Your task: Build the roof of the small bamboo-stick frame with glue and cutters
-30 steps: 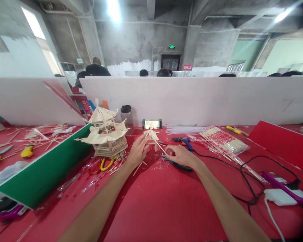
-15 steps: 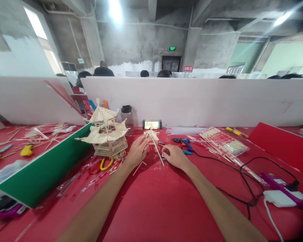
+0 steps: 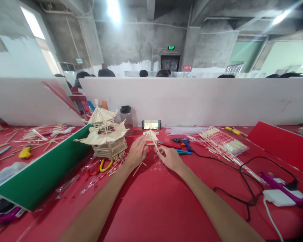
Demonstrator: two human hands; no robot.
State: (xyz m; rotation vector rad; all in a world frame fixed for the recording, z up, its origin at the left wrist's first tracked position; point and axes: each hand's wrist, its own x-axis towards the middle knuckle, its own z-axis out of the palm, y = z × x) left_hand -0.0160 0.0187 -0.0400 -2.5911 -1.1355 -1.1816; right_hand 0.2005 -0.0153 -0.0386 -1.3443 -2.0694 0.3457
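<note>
Looks like a shared craft workshop, rough concrete walls [image 3: 131, 42], lit green sign [image 3: 171, 47], white partition [image 3: 204, 101] along the far edge of the bench [image 3: 154, 208], people's heads [image 3: 143, 73] beyond it, glue gun [image 3: 188, 145], stick-built pagoda [image 3: 108, 137] and smaller stick model [image 3: 153, 136] towards that edge.

Both forearms [image 3: 106, 198] reach forward, converging — left hand [image 3: 137, 153] outstretched, right hand [image 3: 170, 158] curled.

Ceiling lamps [image 3: 113, 12] glare overhead; edges seem stretched.
</note>
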